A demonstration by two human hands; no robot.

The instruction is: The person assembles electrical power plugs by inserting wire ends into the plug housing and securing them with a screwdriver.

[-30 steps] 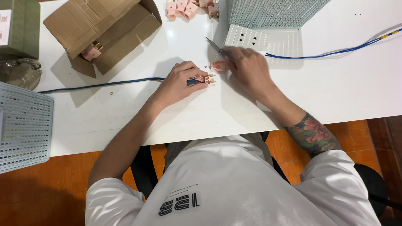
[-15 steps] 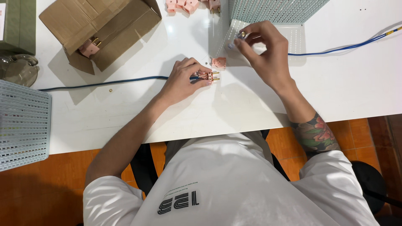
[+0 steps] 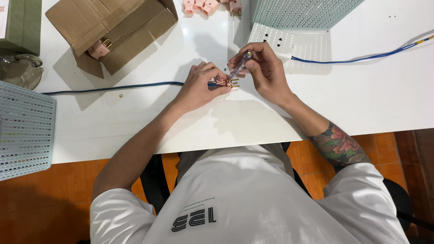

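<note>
Left hand [image 3: 199, 86] pinches a small pink two-pin plug [image 3: 224, 83]; right hand [image 3: 264, 70] grips a clear-handled screwdriver [image 3: 238, 67], its tip apparently on the plug.

cardboard box [image 3: 113, 31] left of basket [image 3: 303, 11], plug [image 3: 224, 82] on table [image 3: 361, 99] between.

you wear a loose white short-sleeved t-shirt, its chest printed with a small block of bold black characters under a thin line of tiny black lettering. your left hand [image 3: 199, 88] and right hand [image 3: 266, 72] are bare, with no gloves, rings or watch showing. a large flower tattoo in pink, red and green wraps your right forearm just below the sleeve.
</note>
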